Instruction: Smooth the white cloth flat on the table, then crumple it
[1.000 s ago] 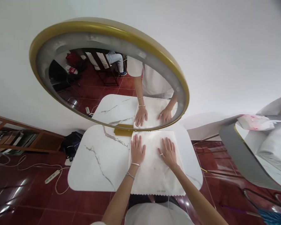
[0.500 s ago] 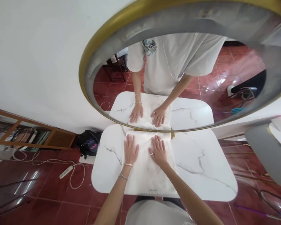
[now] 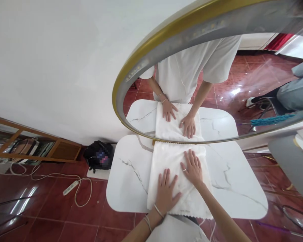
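A white cloth with scalloped edges (image 3: 176,158) lies spread across the middle of a white marbled table (image 3: 127,168). My left hand (image 3: 166,195) rests flat on the lower left part of the cloth, fingers spread, with bracelets at the wrist. Farther from me and to the right, my right hand (image 3: 192,169) is also flat on the cloth, fingers apart and a ring on one finger. Neither hand grips anything. Slight wrinkles show in the cloth around the hands.
A gold-rimmed mirror (image 3: 131,64) at the table's far edge reflects the hands, cloth and a seated person's legs. On the left are a black bag (image 3: 98,156), a power strip (image 3: 70,188) and a wooden cabinet (image 3: 65,150). A grey surface (image 3: 290,164) is at the right.
My left hand has moved nearer to me and rightward over the cloth. My right hand has shifted right. The cloth now lies farther right on the table, and the view has shifted.
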A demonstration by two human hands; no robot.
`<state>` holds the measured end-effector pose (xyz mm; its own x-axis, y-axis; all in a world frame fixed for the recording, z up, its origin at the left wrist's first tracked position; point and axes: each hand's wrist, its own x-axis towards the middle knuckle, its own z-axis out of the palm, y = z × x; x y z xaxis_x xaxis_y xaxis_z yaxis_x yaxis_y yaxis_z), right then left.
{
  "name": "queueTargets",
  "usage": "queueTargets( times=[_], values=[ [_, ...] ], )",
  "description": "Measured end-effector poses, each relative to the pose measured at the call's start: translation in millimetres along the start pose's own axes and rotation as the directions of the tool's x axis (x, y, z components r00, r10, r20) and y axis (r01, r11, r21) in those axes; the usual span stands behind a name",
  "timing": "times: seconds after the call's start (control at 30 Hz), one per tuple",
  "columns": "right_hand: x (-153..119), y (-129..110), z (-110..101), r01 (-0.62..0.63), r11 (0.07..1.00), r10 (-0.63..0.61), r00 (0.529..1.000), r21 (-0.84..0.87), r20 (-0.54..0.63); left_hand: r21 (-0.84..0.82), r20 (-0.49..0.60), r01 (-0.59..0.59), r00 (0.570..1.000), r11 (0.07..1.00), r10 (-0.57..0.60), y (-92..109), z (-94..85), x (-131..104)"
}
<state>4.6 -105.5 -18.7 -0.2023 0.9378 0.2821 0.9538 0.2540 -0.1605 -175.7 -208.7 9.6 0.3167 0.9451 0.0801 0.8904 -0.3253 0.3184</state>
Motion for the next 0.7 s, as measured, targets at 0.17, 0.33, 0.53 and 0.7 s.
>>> queueTargets(
  times=[0.17,0.33,0.53,0.7],
  values=[
    [12,-46,9,0.071,0.997,-0.071,0.997,0.020,0.007,0.025,-0.037,0.057,0.998,0.998,-0.056,-30,-13.2,-21],
    [30,-109,21,0.160,0.982,-0.163,0.986,0.097,0.026,0.090,-0.068,0.134,0.989,0.987,-0.129,-72,-31.5,-53],
    [47,-154,32,0.195,0.972,-0.198,0.980,0.133,0.009,0.000,-0.146,0.312,0.940,0.950,-0.309,-136,-51.6,-14],
    [74,-168,41,0.174,0.977,-0.177,0.984,0.121,0.015,0.011,-0.182,0.369,0.915,0.929,-0.361,-194,-51.9,66]
  ],
)
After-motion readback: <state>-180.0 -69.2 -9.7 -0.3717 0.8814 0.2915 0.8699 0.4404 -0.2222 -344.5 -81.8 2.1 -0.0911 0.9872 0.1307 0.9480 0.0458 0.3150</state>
